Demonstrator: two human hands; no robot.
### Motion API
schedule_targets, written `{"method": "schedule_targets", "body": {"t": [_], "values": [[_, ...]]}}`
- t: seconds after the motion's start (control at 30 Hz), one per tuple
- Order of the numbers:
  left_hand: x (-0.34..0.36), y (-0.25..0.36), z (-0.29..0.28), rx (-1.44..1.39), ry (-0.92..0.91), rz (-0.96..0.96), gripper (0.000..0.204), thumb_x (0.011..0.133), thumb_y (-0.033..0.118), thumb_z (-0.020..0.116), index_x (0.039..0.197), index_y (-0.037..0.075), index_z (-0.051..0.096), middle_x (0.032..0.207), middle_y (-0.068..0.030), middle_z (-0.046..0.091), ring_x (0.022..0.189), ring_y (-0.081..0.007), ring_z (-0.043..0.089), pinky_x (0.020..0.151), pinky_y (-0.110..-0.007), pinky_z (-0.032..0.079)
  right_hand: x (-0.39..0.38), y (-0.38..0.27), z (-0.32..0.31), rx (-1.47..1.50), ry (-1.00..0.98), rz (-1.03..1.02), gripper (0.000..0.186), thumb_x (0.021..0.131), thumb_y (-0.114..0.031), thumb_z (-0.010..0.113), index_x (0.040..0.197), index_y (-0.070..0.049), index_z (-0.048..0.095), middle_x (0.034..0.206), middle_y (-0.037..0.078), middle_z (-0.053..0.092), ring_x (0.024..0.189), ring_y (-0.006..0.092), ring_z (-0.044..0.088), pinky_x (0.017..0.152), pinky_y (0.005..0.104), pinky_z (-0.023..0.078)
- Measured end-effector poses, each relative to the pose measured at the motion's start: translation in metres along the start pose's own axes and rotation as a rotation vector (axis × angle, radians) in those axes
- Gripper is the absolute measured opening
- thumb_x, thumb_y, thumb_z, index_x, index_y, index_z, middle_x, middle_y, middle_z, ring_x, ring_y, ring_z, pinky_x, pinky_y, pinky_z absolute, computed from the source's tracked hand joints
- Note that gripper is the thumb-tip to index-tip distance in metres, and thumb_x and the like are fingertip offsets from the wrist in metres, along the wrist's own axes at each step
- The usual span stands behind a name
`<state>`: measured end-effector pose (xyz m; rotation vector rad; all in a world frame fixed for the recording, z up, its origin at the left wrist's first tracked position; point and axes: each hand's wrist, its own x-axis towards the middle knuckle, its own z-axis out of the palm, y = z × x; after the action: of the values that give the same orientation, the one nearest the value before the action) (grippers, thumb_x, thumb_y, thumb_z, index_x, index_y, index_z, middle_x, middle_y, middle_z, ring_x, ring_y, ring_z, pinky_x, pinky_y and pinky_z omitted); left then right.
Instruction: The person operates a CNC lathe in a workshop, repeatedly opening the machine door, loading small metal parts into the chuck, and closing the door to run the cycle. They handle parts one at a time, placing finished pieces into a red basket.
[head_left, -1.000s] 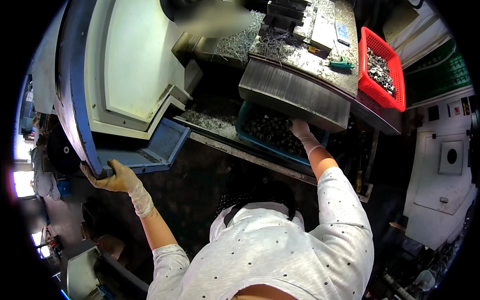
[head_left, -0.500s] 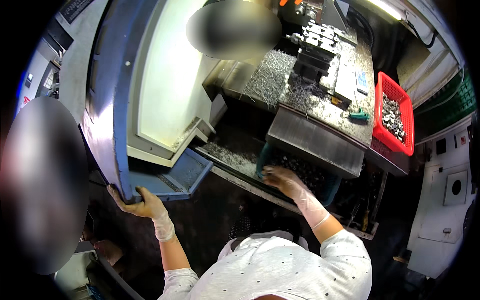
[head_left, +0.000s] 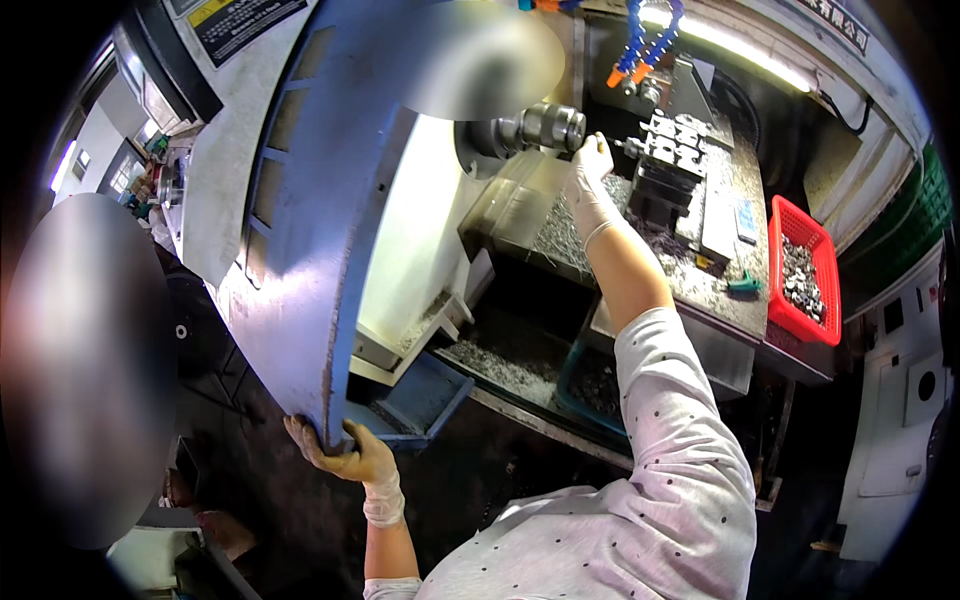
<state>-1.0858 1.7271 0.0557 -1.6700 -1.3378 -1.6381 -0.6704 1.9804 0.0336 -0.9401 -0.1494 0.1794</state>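
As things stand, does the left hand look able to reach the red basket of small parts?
Probably not. The left hand grips the lower edge of the blue door, while the red basket stands far to the right, beyond the right arm.

Wears an off-wht top (head_left: 690, 440) w/ scattered small dk dots; has L hand (head_left: 365, 463) gloved in stained tan-brn w/ a milky cuff (head_left: 383, 504), R hand (head_left: 590, 162) gloved in paler, creamy wht. Note a lt-blue machine door (head_left: 310, 190), a cream-wht inner panel (head_left: 425, 210), a blue tray (head_left: 425, 402) and a shiny silver-gry chuck (head_left: 553, 127). Note too blue hoses (head_left: 636, 35) w/ orange nozzles (head_left: 642, 73), silvery shavings (head_left: 565, 230), a bright red basket (head_left: 777, 275) w/ silver-gry parts (head_left: 803, 285), a dk-teal bin (head_left: 574, 388), a sml green tool (head_left: 745, 285), a deep-grn crate (head_left: 893, 228), and a blk label (head_left: 255, 33) w/ a yellow patch (head_left: 208, 12).
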Motion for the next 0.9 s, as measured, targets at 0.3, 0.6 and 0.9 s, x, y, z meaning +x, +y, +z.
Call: {"method": "schedule_targets", "body": {"t": [0.3, 0.6, 0.9], "values": [[-0.001, 0.0, 0.002, -0.027, -0.019, 0.023, 0.048, 0.071, -0.005, 0.053, 0.113, -0.001, 0.031, 0.119, -0.0206, 0.037, 0.112, -0.0368, 0.035, 0.095, -0.047, 0.024, 0.021, 0.013, -0.019, -0.721, -0.494, -0.614, 0.061, 0.072, -0.032, 0.058, 0.117, 0.002, 0.036, 0.111, 0.023, 0.045, 0.097, 0.0339, 0.049, 0.082, 0.0358, 0.039], [0.01, -0.034, -0.034, -0.285, -0.174, 0.095, 0.049, 0.073, 0.04, 0.047, 0.105, 0.004, 0.039, 0.105, -0.017, 0.046, 0.106, -0.0376, 0.039, 0.094, -0.05, 0.018, -0.043, -0.051, -0.005, -0.944, -0.365, -0.491, 0.044, 0.068, -0.044, 0.059, 0.089, -0.006, 0.061, 0.083, 0.011, 0.06, 0.078, 0.0254, 0.057, 0.071, 0.0343, 0.043], [0.241, -0.133, 0.033, -0.254, -0.016, 0.072, 0.043, 0.067, -0.008, 0.045, 0.108, 0.002, 0.045, 0.107, -0.0124, 0.05, 0.104, -0.0252, 0.045, 0.091, -0.034, 0.029, -0.017, -0.005, -0.002, -1.026, -0.074, -1.061, 0.039, 0.075, -0.039, 0.056, 0.079, 0.0, 0.048, 0.064, 0.012, 0.05, 0.056, 0.0278, 0.051, 0.046, 0.038, 0.042]]}}
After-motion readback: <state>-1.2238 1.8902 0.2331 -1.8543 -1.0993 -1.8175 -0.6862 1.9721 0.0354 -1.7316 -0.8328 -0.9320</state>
